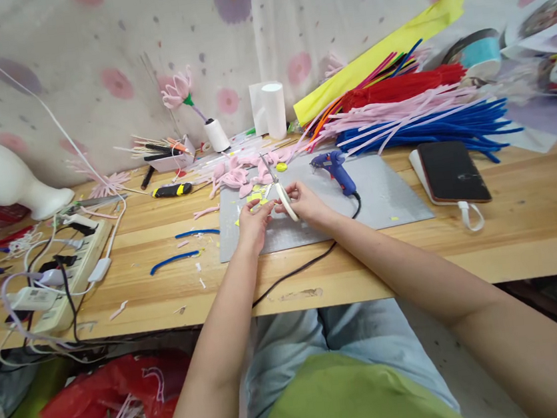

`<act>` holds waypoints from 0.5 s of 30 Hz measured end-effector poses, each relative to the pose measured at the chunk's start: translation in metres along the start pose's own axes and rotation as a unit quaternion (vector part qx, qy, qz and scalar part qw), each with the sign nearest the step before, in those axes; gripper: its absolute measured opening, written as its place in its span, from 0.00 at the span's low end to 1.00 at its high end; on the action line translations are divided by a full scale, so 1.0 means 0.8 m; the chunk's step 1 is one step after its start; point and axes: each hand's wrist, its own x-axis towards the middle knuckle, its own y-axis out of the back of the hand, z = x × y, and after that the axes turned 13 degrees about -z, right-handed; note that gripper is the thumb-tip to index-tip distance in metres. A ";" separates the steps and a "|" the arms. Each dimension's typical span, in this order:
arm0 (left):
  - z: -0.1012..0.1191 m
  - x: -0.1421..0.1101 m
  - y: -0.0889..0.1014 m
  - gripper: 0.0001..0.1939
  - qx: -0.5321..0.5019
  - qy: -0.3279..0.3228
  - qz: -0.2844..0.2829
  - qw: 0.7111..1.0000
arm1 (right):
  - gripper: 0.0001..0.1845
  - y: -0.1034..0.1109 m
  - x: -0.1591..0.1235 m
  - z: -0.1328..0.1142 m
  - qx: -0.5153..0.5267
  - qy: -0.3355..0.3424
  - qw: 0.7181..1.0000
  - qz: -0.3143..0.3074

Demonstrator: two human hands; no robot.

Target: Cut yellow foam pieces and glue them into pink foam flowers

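My right hand is closed around the pale handles of a pair of scissors, whose blades point away from me over the grey mat. Close beside it, my left hand has its fingers pinched together; whatever they hold is too small to make out. Yellow scraps lie just beyond the left fingertips. Pink fuzzy petal shapes are heaped at the mat's back left edge. A blue glue gun rests on the mat to the right of my hands.
Bundles of blue pipe cleaners and pink ones lie at the back right. A black phone-like device sits at right. The glue gun's black cord crosses the front. At left are a power strip and a utility knife.
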 end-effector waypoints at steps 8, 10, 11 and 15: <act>-0.003 0.005 0.004 0.29 0.082 -0.055 0.046 0.994 | 0.30 0.001 -0.006 -0.004 -0.050 -0.005 0.999 -0.009; -0.004 0.005 0.005 0.29 0.101 -0.066 0.051 0.991 | 0.30 0.001 -0.006 -0.004 -0.056 -0.002 0.998 -0.008; -0.004 0.005 0.005 0.29 0.110 -0.070 0.052 0.990 | 0.29 0.001 -0.006 -0.003 -0.061 0.000 0.998 -0.010; -0.007 0.004 0.003 0.29 0.147 -0.082 0.036 0.985 | 0.29 0.002 -0.003 0.000 -0.070 0.003 0.997 -0.016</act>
